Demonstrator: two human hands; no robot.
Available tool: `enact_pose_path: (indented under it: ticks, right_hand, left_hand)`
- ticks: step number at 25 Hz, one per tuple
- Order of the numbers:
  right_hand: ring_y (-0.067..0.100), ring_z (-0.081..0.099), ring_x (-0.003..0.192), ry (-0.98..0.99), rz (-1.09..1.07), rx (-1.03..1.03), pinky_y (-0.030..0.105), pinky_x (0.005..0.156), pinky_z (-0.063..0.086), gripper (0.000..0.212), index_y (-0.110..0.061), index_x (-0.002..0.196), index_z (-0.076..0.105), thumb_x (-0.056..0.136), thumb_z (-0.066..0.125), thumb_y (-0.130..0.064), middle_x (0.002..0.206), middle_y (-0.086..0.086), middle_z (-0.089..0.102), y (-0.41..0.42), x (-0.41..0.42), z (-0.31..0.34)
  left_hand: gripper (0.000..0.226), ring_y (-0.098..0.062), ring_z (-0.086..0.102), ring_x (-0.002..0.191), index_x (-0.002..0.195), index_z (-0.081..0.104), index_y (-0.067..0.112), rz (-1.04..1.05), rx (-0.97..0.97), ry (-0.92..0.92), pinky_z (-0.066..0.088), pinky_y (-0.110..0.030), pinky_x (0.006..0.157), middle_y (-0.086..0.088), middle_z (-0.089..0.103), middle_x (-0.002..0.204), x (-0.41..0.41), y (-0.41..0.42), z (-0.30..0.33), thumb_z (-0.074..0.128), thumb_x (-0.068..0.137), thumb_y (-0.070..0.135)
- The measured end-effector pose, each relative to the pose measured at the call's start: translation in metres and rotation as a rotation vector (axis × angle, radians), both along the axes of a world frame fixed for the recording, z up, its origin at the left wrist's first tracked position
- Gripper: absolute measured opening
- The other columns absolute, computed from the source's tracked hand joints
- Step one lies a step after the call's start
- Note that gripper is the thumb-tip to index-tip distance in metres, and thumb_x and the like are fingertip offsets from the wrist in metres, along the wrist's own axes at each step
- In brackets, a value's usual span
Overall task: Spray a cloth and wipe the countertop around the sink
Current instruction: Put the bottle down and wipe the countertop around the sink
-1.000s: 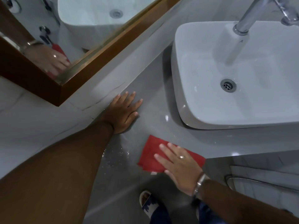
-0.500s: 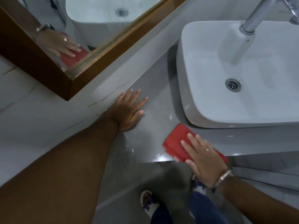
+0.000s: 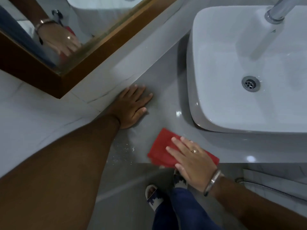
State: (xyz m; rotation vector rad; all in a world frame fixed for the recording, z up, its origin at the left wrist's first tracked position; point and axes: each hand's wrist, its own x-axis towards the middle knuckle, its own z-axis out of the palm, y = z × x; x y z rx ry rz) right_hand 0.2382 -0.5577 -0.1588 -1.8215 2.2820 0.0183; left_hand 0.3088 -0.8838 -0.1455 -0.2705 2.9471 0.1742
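Observation:
A red cloth (image 3: 160, 149) lies flat on the grey countertop (image 3: 166, 90) near its front edge, left of the white basin (image 3: 232, 67). My right hand (image 3: 192, 159) presses flat on the cloth with fingers spread, a ring on one finger and a metal bangle at the wrist. My left hand (image 3: 132, 106) rests palm down on the countertop by the back wall, holding nothing. Small wet droplets (image 3: 123, 149) speckle the counter between my left forearm and the cloth. No spray bottle is in view.
A chrome tap (image 3: 277, 12) rises over the basin's far side. A wood-framed mirror (image 3: 78, 47) hangs at the upper left and reflects my right hand. Below the counter edge are my sandalled feet (image 3: 152, 196) and a metal hose (image 3: 272, 188) at the right.
My right hand slid the red cloth right toward the basin's front corner, then back left along the counter's front edge. The left hand stayed planted by the wall.

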Motion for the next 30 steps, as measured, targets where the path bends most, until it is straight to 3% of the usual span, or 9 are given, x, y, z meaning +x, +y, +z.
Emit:
enact_pose_path:
  ticks: [2,4,8,10,15,19,23,27,30]
  right_hand:
    - [0.033,0.030,0.144,-0.020,-0.229,-0.012,0.051,0.113,0.034,0.066,-0.027,0.150,0.030,0.088,0.047,-0.041,0.159,0.010,0.030,-0.015,-0.001,0.000]
    - [0.038,0.028,0.144,-0.046,-0.264,-0.025,0.054,0.114,0.027,0.068,-0.024,0.150,0.030,0.086,0.050,-0.039,0.159,0.015,0.029,-0.035,0.021,-0.005]
    - [0.034,0.030,0.144,-0.055,0.186,-0.091,0.050,0.114,0.025,0.070,-0.028,0.150,0.031,0.085,0.050,-0.044,0.160,0.011,0.028,-0.016,0.013,-0.009]
    - [0.033,0.034,0.143,-0.056,0.176,-0.066,0.051,0.113,0.029,0.069,-0.029,0.150,0.033,0.085,0.048,-0.048,0.159,0.008,0.030,0.001,-0.014,-0.005]
    - [0.037,0.020,0.148,-0.017,-0.319,0.058,0.050,0.117,0.020,0.069,-0.025,0.155,0.015,0.094,0.036,-0.050,0.163,0.011,0.016,-0.026,-0.009,0.004]
    - [0.046,0.031,0.141,-0.081,-0.668,0.043,0.057,0.112,0.029,0.064,-0.017,0.150,0.035,0.092,0.039,-0.044,0.156,0.022,0.032,-0.068,0.044,0.017]
    - [0.046,0.042,0.134,-0.092,-0.372,0.115,0.057,0.104,0.039,0.069,-0.017,0.142,0.050,0.088,0.031,-0.057,0.151,0.022,0.041,-0.060,0.051,0.028]
    - [0.041,0.033,0.141,-0.033,-0.357,0.102,0.052,0.111,0.033,0.060,-0.016,0.130,0.056,0.087,0.040,-0.053,0.156,0.019,0.035,-0.074,0.010,0.030]
    - [0.039,0.025,0.145,-0.048,-0.440,0.019,0.050,0.117,0.022,0.063,-0.005,0.140,0.046,0.089,0.050,-0.040,0.158,0.021,0.029,-0.124,0.069,0.021]
  left_hand:
    - [0.068,-0.039,0.019,0.151,0.156,0.031,0.022,0.011,0.003,-0.013,0.017,-0.050,0.121,-0.017,0.023,0.164,-0.001,0.000,0.000,0.017,0.096,0.051]
    - [0.067,-0.040,0.017,0.151,0.157,0.030,0.021,0.006,0.010,-0.036,0.017,-0.052,0.121,-0.017,0.021,0.165,-0.001,0.000,0.001,0.018,0.098,0.050]
    - [0.065,-0.039,0.017,0.151,0.157,0.028,0.020,0.003,0.026,-0.079,0.016,-0.052,0.121,-0.017,0.021,0.165,-0.003,0.003,0.003,0.020,0.099,0.049]
    - [0.063,-0.036,0.012,0.153,0.159,0.019,0.023,0.020,-0.042,-0.148,0.014,-0.049,0.121,-0.015,0.014,0.167,-0.004,0.006,0.007,0.024,0.102,0.050]
    - [0.064,-0.035,0.013,0.152,0.160,0.012,0.018,-0.096,-0.103,-0.351,0.020,-0.050,0.119,-0.015,0.012,0.168,-0.010,-0.002,0.042,0.026,0.105,0.049]
    - [0.072,-0.039,0.017,0.151,0.158,0.018,0.020,-0.208,-0.198,-0.262,0.018,-0.052,0.121,-0.017,0.023,0.165,0.063,0.000,0.088,0.030,0.099,0.059]
    - [0.079,-0.042,0.024,0.149,0.154,0.031,0.016,-0.246,-0.361,-0.173,0.007,-0.054,0.121,-0.024,0.030,0.160,0.174,-0.013,0.147,0.051,0.090,0.058]
    - [0.069,-0.043,0.010,0.151,0.157,0.018,0.010,-0.298,-0.647,-0.191,-0.013,-0.052,0.119,-0.027,0.014,0.162,0.233,-0.038,0.196,0.040,0.097,0.036]
    - [0.067,-0.045,-0.025,0.141,0.156,-0.006,0.002,-0.249,-0.807,-0.201,-0.027,-0.056,0.108,-0.030,-0.020,0.156,0.239,-0.040,0.207,0.023,0.101,0.027]
